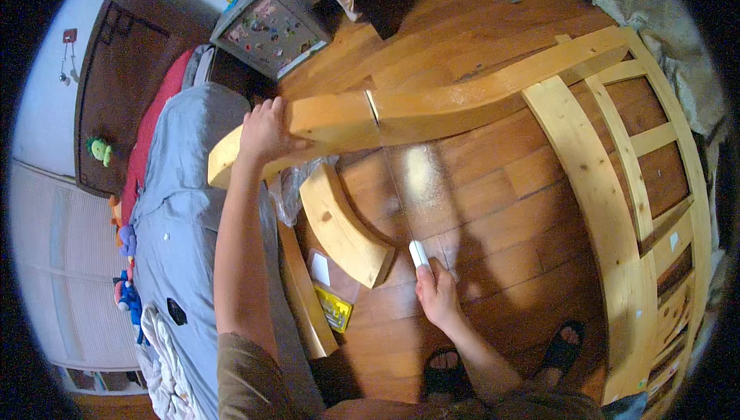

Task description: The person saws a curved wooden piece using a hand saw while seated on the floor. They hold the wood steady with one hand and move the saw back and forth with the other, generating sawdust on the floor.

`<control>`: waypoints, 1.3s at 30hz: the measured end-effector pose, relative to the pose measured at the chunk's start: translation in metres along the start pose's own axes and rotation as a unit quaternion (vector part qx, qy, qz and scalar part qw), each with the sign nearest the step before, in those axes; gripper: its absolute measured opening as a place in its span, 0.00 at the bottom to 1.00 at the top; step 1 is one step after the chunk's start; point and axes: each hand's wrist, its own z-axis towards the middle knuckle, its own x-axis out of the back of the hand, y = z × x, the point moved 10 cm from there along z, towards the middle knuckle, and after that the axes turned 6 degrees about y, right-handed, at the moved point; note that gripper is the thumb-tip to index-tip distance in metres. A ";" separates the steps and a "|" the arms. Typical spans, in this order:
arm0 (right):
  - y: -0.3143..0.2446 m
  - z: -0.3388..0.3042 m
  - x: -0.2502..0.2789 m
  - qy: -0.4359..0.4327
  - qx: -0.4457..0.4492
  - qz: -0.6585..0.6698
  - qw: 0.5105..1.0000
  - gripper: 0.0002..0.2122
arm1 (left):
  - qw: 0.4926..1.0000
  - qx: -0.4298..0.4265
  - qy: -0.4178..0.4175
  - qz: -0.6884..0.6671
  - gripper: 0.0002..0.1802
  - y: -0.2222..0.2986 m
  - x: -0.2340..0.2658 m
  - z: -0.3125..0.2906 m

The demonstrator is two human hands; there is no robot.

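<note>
My left hand [266,133] is closed over the left end of a long curved wooden beam [455,107]. My right hand [439,293] grips the white handle of a handsaw [418,253]. Its thin blade shows nearly edge-on as a fine line running from the handle up to the beam. A narrow slit is cut into the beam's top edge, where the blade meets it; how deep it goes is hidden. Pale sawdust [422,177] lies on the floor below the slit, and a little dusts the beam. Toward the right, the beam joins a wooden frame [597,196] with slats.
A short curved wood piece [343,223] and a straight plank [304,296] lie left of the saw. A yellow flat package [333,310] is beside them. At left stands a bed with grey bedding [181,181]. A grey cabinet [270,26] is behind. My sandalled feet [563,347] are below.
</note>
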 end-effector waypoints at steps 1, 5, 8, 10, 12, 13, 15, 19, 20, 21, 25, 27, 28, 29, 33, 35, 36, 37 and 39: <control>-0.007 0.016 -0.006 -0.009 -0.008 0.017 1.000 0.13 | 1.000 0.004 -0.005 0.000 0.41 0.001 -0.003 -0.001; -0.071 0.117 -0.033 -0.043 0.026 0.106 0.993 0.16 | 1.000 0.003 -0.014 -0.009 0.42 0.005 -0.002 0.002; -0.064 0.134 -0.046 -0.007 0.032 0.105 0.994 0.17 | 1.000 0.008 -0.017 -0.008 0.42 0.008 -0.002 0.004; -0.037 0.111 -0.045 0.011 0.053 0.088 0.995 0.16 | 1.000 0.016 -0.026 -0.008 0.43 0.001 -0.007 0.002; 0.000 0.064 -0.039 -0.010 -0.008 0.115 0.993 0.15 | 0.999 0.024 -0.030 -0.005 0.43 -0.009 -0.008 -0.003; 0.006 0.045 -0.029 -0.022 0.012 0.093 0.995 0.14 | 0.999 0.023 -0.029 -0.007 0.44 -0.007 -0.006 -0.003; 0.016 0.019 -0.017 -0.042 0.012 0.074 0.996 0.13 | 0.999 0.022 -0.028 -0.009 0.45 -0.005 -0.004 -0.002; 0.000 0.050 -0.023 -0.024 0.068 0.047 0.996 0.13 | 1.000 0.017 -0.017 0.001 0.45 0.000 0.001 0.003; -0.008 0.075 -0.036 -0.038 0.038 0.071 0.996 0.13 | 1.000 0.018 -0.022 0.009 0.45 -0.002 -0.003 -0.003; -0.021 0.106 -0.042 -0.044 0.012 0.090 0.995 0.14 | 1.000 0.014 -0.012 0.003 0.45 0.002 -0.006 -0.003; -0.050 0.126 -0.053 -0.003 0.034 0.132 0.991 0.16 | 1.000 0.009 0.000 -0.003 0.44 0.003 -0.006 0.000; 0.001 0.092 -0.041 0.018 0.066 0.014 0.998 0.16 | 1.000 0.013 -0.010 -0.001 0.43 0.005 -0.001 0.000; 0.010 0.065 -0.038 0.027 0.047 0.041 0.998 0.14 | 1.000 0.018 -0.022 0.008 0.43 -0.001 -0.001 -0.004; 0.014 0.039 -0.030 -0.006 0.010 0.064 0.998 0.13 | 0.999 0.021 -0.031 0.009 0.43 -0.002 -0.001 -0.004; 0.005 -0.004 -0.016 -0.027 -0.001 0.080 0.996 0.13 | 0.999 0.020 -0.034 0.006 0.43 -0.004 0.005 -0.005; 0.006 0.034 -0.018 -0.020 0.006 0.067 0.998 0.14 | 1.000 0.017 -0.021 0.002 0.43 0.003 0.000 0.000; 0.000 0.056 -0.028 -0.031 -0.014 0.076 0.996 0.14 | 1.000 0.022 -0.017 0.009 0.44 -0.001 -0.001 -0.002; -0.019 0.079 -0.044 -0.057 -0.078 0.107 0.990 0.15 | 0.999 0.022 -0.018 0.017 0.44 -0.005 -0.002 -0.005; -0.048 0.126 -0.051 -0.039 -0.016 0.150 0.988 0.16 | 1.000 0.012 -0.006 0.011 0.45 0.005 -0.001 0.000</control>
